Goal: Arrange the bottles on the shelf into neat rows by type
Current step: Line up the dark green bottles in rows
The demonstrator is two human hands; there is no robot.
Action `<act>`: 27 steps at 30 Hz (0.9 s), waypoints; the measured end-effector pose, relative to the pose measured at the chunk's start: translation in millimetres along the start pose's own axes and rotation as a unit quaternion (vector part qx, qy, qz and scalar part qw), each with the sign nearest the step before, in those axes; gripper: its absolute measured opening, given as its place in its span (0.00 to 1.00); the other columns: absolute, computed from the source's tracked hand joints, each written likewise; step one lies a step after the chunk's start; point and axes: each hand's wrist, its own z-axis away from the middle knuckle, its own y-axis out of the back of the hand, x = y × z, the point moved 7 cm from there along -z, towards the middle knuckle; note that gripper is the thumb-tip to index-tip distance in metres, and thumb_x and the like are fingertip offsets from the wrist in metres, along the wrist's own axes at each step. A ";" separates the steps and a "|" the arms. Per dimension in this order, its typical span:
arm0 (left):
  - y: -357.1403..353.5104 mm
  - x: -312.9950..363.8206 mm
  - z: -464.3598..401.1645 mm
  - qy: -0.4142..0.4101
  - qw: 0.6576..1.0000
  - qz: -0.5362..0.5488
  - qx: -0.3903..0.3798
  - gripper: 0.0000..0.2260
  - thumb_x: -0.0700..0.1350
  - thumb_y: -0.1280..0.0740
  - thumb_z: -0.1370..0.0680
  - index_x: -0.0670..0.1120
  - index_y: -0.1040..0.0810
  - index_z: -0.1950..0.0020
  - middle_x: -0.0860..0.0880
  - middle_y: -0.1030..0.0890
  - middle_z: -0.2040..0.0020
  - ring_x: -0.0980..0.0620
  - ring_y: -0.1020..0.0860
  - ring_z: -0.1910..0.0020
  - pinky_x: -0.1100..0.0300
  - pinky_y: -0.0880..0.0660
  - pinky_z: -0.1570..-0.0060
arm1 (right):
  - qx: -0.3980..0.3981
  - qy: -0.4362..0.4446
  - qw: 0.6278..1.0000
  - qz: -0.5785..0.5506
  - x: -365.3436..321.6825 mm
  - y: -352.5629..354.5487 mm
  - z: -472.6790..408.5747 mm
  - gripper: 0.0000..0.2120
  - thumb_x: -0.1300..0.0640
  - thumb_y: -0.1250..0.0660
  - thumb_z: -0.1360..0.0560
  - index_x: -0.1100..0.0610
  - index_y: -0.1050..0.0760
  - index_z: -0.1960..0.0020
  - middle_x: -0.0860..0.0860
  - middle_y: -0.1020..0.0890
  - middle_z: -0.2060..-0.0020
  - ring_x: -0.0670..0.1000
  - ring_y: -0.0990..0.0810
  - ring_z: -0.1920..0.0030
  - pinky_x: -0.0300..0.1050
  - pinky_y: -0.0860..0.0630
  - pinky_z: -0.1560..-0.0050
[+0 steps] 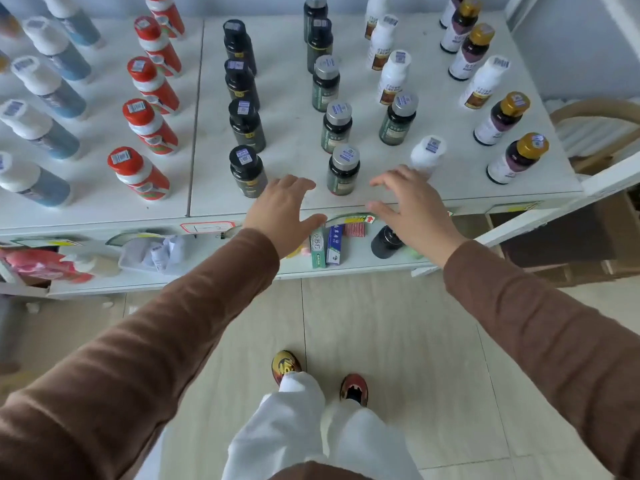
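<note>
Both hands are hovering over the near edge of the white shelf (433, 188), fingers spread and relaxed, holding nothing. The left hand (282, 211) is reaching just near-right of the nearest black-capped dark bottle (246, 171); the right hand (410, 209) is reaching just in front of the nearest white bottle (426, 154). Between the two hands the nearest grey-capped green bottle (343, 169) is standing upright, untouched.

The bottles are already running in columns from near to far: white-capped blue ones at far left, red-capped ones next, then the black-capped, the grey-capped and, at far right, the gold-capped purple-labelled ones (516, 157). The white bottles are straying, though, and one grey-capped bottle (398, 119) is sitting right of its column, among them, so the sorting is looking unfinished there.

These are looking like small rigid supplement bottles, probably light, with smooth labelled sides that could be a little slippery. They are tall for their bases and standing close together, so a sideways knock is likely to topple one into its neighbour. The safest hold would be around the body just below the cap, thumb on one side and fingers opposite, lifting straight up rather than sliding. Whether they are glass or plastic is not clear from this view, so setting them down gently seems wise.
</note>
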 end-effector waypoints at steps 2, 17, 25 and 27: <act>-22.3 -3.7 -1.6 0.015 1.000 -0.008 0.001 0.31 0.57 0.31 0.27 0.48 0.34 0.27 0.48 0.31 0.29 0.47 0.36 0.30 0.54 0.38 0.31 | -0.027 0.028 0.998 0.043 7.3 -21.8 3.3 0.22 0.50 0.28 0.27 0.58 0.26 0.37 0.54 0.25 0.43 0.55 0.27 0.43 0.47 0.31 0.41; -63.6 -4.3 -5.0 0.044 0.961 -0.074 0.261 0.31 0.68 0.36 0.30 0.48 0.26 0.36 0.51 0.25 0.37 0.47 0.29 0.38 0.56 0.32 0.38 | 0.122 0.126 0.984 0.033 40.7 -53.8 8.9 0.20 0.55 0.31 0.25 0.58 0.26 0.35 0.52 0.24 0.39 0.56 0.28 0.40 0.45 0.32 0.36; -65.8 -4.3 -5.3 0.047 0.956 -0.090 0.275 0.30 0.68 0.36 0.30 0.48 0.26 0.37 0.52 0.25 0.38 0.47 0.29 0.38 0.56 0.32 0.38 | 0.152 0.152 0.976 0.046 40.7 -56.2 8.5 0.20 0.55 0.31 0.26 0.58 0.26 0.36 0.53 0.23 0.41 0.57 0.26 0.43 0.48 0.30 0.39; -65.7 -3.9 -4.8 0.047 0.956 -0.090 0.276 0.30 0.68 0.36 0.30 0.48 0.26 0.37 0.52 0.25 0.38 0.47 0.29 0.38 0.56 0.32 0.38 | 0.155 0.155 0.975 0.048 40.8 -56.6 8.4 0.19 0.56 0.31 0.26 0.58 0.26 0.36 0.53 0.23 0.41 0.57 0.26 0.43 0.49 0.29 0.40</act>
